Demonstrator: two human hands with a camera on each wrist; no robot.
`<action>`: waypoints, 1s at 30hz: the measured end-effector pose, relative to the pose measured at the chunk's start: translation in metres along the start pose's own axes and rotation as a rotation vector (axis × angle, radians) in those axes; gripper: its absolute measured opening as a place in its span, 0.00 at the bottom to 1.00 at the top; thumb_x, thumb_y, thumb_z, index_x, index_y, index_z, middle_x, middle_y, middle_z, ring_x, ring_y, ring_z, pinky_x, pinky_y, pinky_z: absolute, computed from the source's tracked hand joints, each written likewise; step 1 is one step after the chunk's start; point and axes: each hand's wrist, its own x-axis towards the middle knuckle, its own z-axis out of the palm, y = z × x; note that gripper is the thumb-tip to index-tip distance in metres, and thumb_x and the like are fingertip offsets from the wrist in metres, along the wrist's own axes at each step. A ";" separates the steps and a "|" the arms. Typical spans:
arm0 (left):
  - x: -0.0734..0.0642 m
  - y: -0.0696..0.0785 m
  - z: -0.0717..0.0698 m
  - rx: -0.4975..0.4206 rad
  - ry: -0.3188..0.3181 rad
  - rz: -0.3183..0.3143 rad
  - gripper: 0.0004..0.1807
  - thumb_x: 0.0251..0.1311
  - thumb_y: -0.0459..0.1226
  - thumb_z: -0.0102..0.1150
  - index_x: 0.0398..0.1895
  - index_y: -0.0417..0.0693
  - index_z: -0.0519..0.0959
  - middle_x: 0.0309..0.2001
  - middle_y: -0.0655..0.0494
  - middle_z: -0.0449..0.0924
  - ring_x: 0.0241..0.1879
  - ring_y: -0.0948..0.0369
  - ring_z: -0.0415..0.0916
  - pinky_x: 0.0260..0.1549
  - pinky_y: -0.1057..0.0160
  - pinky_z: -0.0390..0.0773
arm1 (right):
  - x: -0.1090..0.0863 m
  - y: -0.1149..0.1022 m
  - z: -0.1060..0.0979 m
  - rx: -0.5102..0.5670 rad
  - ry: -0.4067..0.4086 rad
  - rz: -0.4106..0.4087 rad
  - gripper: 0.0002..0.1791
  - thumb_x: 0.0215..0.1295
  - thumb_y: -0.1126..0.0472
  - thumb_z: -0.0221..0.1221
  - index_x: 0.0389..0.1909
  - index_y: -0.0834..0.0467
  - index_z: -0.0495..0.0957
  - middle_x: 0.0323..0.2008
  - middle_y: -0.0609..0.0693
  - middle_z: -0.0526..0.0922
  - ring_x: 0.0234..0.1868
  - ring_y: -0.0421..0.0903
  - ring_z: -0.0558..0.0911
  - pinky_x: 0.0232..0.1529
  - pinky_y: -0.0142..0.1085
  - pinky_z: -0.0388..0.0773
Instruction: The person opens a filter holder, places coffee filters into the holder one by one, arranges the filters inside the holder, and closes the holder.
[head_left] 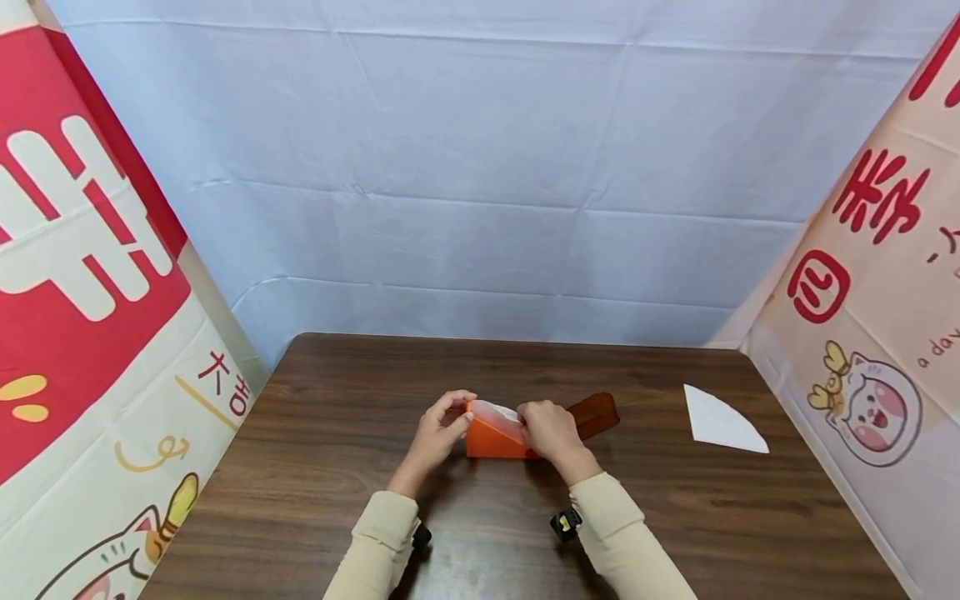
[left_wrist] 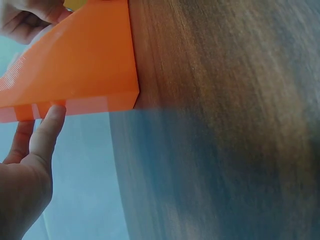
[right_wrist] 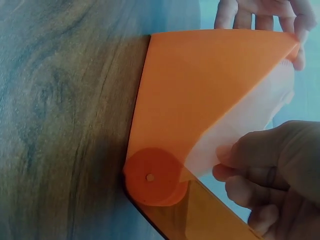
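An orange wedge-shaped box (head_left: 491, 442), like a coffee filter holder, stands on the table between both hands. My left hand (head_left: 438, 429) holds its tall left end, thumb and fingers at the upper corner. From the open slanted top shows a stack of white filter papers (right_wrist: 245, 115). My right hand (head_left: 551, 429) is at that opening, its thumb and index finger pinching the edge of the papers. A translucent brown lid (head_left: 595, 414) is swung out to the right on a round hinge (right_wrist: 155, 177). How many papers are inside is hidden.
A white fan-shaped filter paper (head_left: 720, 421) lies flat on the right of the dark wooden table (head_left: 315, 467). A pale cloth (head_left: 480, 167) hangs behind the table, and printed cloths (head_left: 97, 250) hang at both sides.
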 end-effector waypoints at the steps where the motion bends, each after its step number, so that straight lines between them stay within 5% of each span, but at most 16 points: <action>1: 0.000 -0.001 0.000 -0.007 -0.003 -0.003 0.14 0.61 0.29 0.53 0.51 0.35 0.74 0.44 0.42 0.76 0.40 0.48 0.73 0.31 0.45 0.78 | 0.000 0.001 0.000 -0.003 0.002 0.007 0.09 0.52 0.70 0.60 0.19 0.54 0.75 0.17 0.45 0.71 0.17 0.43 0.67 0.16 0.36 0.66; 9: 0.001 -0.003 0.000 -0.037 -0.002 0.010 0.14 0.61 0.28 0.53 0.50 0.40 0.75 0.45 0.42 0.76 0.40 0.49 0.73 0.32 0.41 0.76 | 0.002 0.002 -0.002 0.054 -0.003 0.004 0.09 0.50 0.73 0.60 0.19 0.56 0.76 0.17 0.47 0.72 0.18 0.44 0.67 0.20 0.37 0.68; 22: -0.001 -0.002 0.000 -0.037 0.002 0.008 0.14 0.61 0.27 0.53 0.50 0.37 0.74 0.46 0.41 0.75 0.40 0.50 0.73 0.32 0.40 0.76 | 0.004 0.002 0.005 0.087 -0.006 0.087 0.04 0.53 0.65 0.65 0.25 0.56 0.78 0.18 0.45 0.72 0.18 0.44 0.69 0.20 0.36 0.69; 30: 0.000 -0.001 0.000 -0.042 -0.011 -0.009 0.14 0.62 0.27 0.52 0.51 0.38 0.74 0.46 0.40 0.75 0.41 0.50 0.72 0.33 0.40 0.76 | 0.001 -0.001 -0.004 0.061 -0.001 0.062 0.04 0.53 0.62 0.65 0.27 0.56 0.78 0.19 0.45 0.72 0.18 0.43 0.68 0.18 0.36 0.68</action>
